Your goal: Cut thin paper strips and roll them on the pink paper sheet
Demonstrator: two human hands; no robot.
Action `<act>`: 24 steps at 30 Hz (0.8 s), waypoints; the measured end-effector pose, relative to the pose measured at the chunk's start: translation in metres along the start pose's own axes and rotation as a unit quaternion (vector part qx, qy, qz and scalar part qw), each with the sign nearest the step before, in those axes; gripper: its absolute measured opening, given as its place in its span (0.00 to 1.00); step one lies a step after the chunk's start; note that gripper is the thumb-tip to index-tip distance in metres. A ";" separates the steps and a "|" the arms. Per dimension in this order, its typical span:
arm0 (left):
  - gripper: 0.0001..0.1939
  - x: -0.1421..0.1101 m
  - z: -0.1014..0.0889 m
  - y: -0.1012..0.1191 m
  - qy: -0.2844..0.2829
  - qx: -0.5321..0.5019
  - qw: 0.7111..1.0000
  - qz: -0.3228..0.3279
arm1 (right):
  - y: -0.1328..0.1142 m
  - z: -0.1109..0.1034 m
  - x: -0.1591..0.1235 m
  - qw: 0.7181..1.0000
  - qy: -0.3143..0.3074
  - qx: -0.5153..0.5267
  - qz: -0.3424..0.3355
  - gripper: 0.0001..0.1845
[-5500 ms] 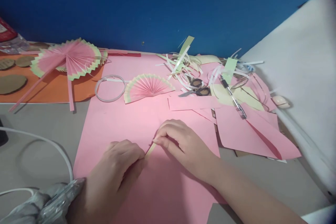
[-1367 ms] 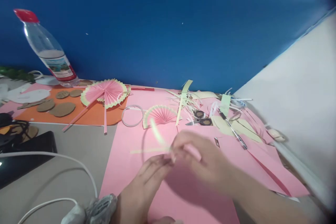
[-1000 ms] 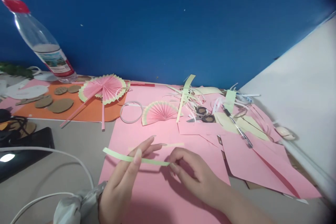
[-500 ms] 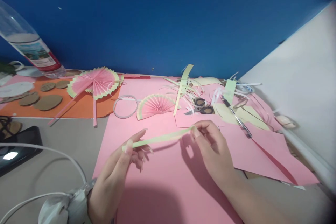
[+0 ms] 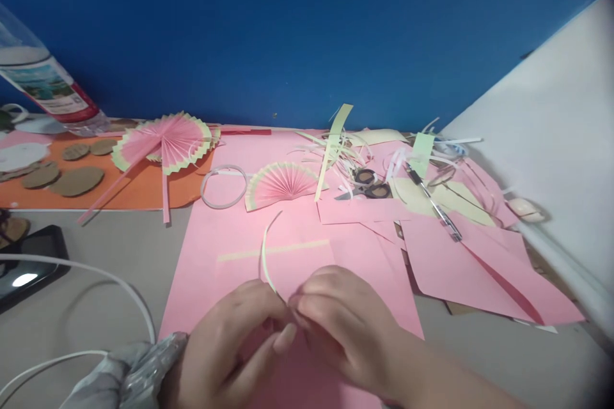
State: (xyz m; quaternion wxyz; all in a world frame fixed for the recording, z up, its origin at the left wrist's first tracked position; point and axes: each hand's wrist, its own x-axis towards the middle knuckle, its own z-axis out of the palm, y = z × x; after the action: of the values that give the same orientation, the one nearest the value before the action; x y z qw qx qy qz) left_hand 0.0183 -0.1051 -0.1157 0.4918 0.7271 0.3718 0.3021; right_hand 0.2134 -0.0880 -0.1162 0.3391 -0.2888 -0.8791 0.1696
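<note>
Matte blue wall [image 5: 307,32] stands behind a grey table [image 5: 115,243], where a large, smooth pink sheet [image 5: 196,287] lies flat. Over the middle of that sheet a narrow pale green strip [image 5: 263,260] of paper arcs upward, its lower end hidden among the fingertips. Left hand [image 5: 235,332] and right hand [image 5: 350,326] meet there, fingers curled, both pinching the strip near that end. Just beyond them a straight yellowish strip [image 5: 297,247] lies flat. Nearer the sheet's far edge sit a crisply pleated half-round fan [image 5: 288,182], pink with a pale yellow-green rim, a thin, round grey ring [image 5: 224,206] to its left, and black-handled scissors [image 5: 378,191] to its right, beside a tangle of curling paper shreds [image 5: 343,154]. Overlapping the sheet's right edge, a bent pink paper [image 5: 465,275] carries the end of a clear-barrelled pen [image 5: 439,211]. Along the table's far left, a bigger pleated fan [image 5: 180,140] with two flat pink sticks rests on an orange sheet [image 5: 139,197], near rounded, brown cardboard pieces [image 5: 77,180] and a transparent plastic bottle [image 5: 50,89], which looks tilted.
</note>
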 end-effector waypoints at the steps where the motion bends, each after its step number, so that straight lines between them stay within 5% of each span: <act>1: 0.06 -0.001 0.000 0.000 0.000 -0.003 1.000 0.003 | -0.001 0.002 0.000 1.000 -0.011 0.007 -0.010 0.08; 5: 0.07 -0.006 0.001 -0.001 -0.005 -0.026 1.000 0.003 | -0.002 0.005 0.003 0.995 -0.052 0.084 -0.034 0.10; 10: 0.06 -0.004 0.001 0.003 -0.008 -0.014 1.000 -0.015 | -0.002 0.002 0.006 0.972 -0.093 0.210 0.058 0.07; 24: 0.06 0.000 0.003 0.002 -0.004 0.024 1.000 -0.007 | 0.001 -0.005 0.007 0.953 -0.131 0.233 0.142 0.05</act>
State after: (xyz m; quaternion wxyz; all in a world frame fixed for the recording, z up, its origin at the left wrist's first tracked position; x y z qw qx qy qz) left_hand 0.0206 -0.1072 -0.1151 0.4777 0.7374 0.3819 0.2867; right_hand 0.2126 -0.0821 -0.1096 0.2510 -0.2987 -0.8019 0.4524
